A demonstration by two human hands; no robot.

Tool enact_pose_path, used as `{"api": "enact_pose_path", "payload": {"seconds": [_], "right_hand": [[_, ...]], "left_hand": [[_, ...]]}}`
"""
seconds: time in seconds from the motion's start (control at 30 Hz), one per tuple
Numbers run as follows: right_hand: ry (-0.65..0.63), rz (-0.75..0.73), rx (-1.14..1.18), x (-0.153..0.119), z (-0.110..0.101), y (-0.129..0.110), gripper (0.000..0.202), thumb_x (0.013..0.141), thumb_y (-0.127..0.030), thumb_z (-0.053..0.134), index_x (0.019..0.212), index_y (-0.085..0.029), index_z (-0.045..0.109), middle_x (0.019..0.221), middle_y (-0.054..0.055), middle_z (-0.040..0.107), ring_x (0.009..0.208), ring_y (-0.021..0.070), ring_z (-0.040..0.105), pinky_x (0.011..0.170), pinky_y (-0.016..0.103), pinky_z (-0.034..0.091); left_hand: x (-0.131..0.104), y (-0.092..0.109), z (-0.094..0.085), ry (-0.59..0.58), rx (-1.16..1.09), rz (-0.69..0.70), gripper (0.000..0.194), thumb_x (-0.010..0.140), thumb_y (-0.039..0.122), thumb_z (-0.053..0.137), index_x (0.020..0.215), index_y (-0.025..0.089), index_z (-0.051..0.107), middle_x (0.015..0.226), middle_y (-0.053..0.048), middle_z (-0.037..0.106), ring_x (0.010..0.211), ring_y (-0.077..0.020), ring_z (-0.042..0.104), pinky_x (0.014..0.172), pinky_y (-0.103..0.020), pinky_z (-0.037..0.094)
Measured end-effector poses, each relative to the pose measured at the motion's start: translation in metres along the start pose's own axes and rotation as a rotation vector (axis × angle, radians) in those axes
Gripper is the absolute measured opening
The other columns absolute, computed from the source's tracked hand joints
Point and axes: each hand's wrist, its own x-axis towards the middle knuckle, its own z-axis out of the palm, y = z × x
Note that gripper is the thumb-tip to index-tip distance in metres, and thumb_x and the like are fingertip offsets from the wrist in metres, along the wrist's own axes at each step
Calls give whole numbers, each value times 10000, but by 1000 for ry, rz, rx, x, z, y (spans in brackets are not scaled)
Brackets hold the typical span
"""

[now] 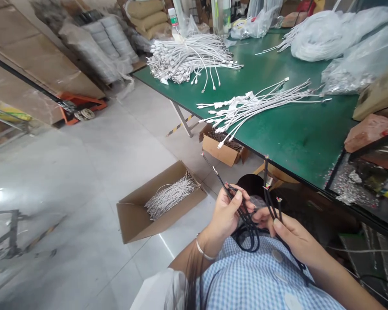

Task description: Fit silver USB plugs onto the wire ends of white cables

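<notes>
My left hand (228,213) is closed on black cables (250,234), whose looped lengths hang down in front of my checked shirt. Two thin cable ends poke up and to the left from between thumb and fingers. Close beside it, my right hand (286,230) pinches several more black cables (271,204) that stand upright. Their stripped tips show small coloured wires. Both hands are in front of my body, below the near edge of the green table. Part of the right hand's cable bundle runs down behind the hand and is hidden.
On the green table (287,142) lie a small bundle of white cables (245,107) and a large white pile (190,58). Bagged white cables (323,36) rest at the back right. A cardboard box (132,219) with white cables stands on the floor; another box (221,150) sits under the table.
</notes>
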Motion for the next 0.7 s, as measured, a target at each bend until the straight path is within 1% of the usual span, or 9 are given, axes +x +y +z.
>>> {"api": "enact_pose_path", "payload": {"seconds": [0.1, 0.2, 0.23, 0.3, 0.37, 0.43, 0.5, 0.63, 0.7], "right_hand": [[22, -9, -63, -11, -8, 6, 409, 960, -560, 464, 894, -204, 656, 1004, 97, 675, 894, 207, 650, 860, 343, 557], [12, -14, -132, -18, -11, 7, 390, 988, -525, 424, 1052, -229, 669, 962, 77, 687, 886, 204, 673, 837, 319, 560], [4, -16, -151, -19, -11, 7, 392, 991, -523, 418, 1072, -234, 670, 961, 75, 690, 881, 203, 677, 824, 312, 561], [-2, -29, -183, -20, -10, 4, 398, 987, -530, 419, 1034, -233, 681, 947, 75, 697, 867, 202, 680, 776, 291, 564], [-7, -38, -206, -21, -8, 0, 414, 982, -541, 422, 957, -222, 685, 896, 74, 696, 829, 200, 676, 707, 273, 559], [-23, -55, -208, -22, -6, -2, 435, 984, -548, 407, 936, -216, 683, 825, 67, 686, 774, 194, 667, 663, 266, 551], [-39, -63, -200, -23, -5, -4, 448, 988, -549, 391, 923, -215, 682, 812, 65, 683, 726, 182, 649, 634, 261, 541], [-28, -51, -219, -27, -3, -5, 473, 977, -568, 403, 809, -211, 663, 817, 62, 694, 642, 153, 606, 606, 253, 524], [-21, -46, -234, -29, -2, -5, 481, 969, -572, 419, 748, -208, 642, 794, 60, 694, 638, 155, 610, 614, 257, 527]], "left_hand": [[1, 1, 0, -30, -2, 40, 376, 771, 413, 814, 862, 174, 538, 760, 30, 661, 482, -55, 584, 484, -169, 449], [-3, 3, 2, -83, -4, 55, 351, 799, 412, 790, 888, 181, 541, 718, 36, 632, 425, -21, 464, 463, -157, 369], [-5, 4, 2, -107, -3, 53, 342, 812, 421, 774, 898, 183, 544, 699, 37, 621, 406, -14, 411, 448, -153, 333], [-9, 5, 2, -158, -2, 55, 337, 838, 456, 736, 899, 184, 547, 637, 43, 586, 381, -14, 315, 411, -147, 250], [-12, 6, 1, -204, -7, 69, 353, 858, 502, 692, 851, 188, 530, 560, 57, 527, 370, -27, 258, 385, -148, 198], [-15, 7, -1, -244, -19, 83, 393, 860, 542, 660, 781, 198, 488, 499, 72, 464, 361, -40, 242, 377, -155, 218], [-17, 9, -1, -291, -46, 80, 416, 861, 553, 629, 726, 205, 444, 462, 79, 417, 352, -49, 234, 384, -169, 253], [-19, 14, 0, -380, -140, 19, 354, 842, 484, 576, 682, 204, 430, 433, 71, 372, 358, -65, 223, 399, -196, 247], [-19, 15, 1, -384, -165, -2, 341, 817, 479, 569, 668, 202, 437, 425, 65, 369, 357, -69, 223, 399, -206, 237]]}}
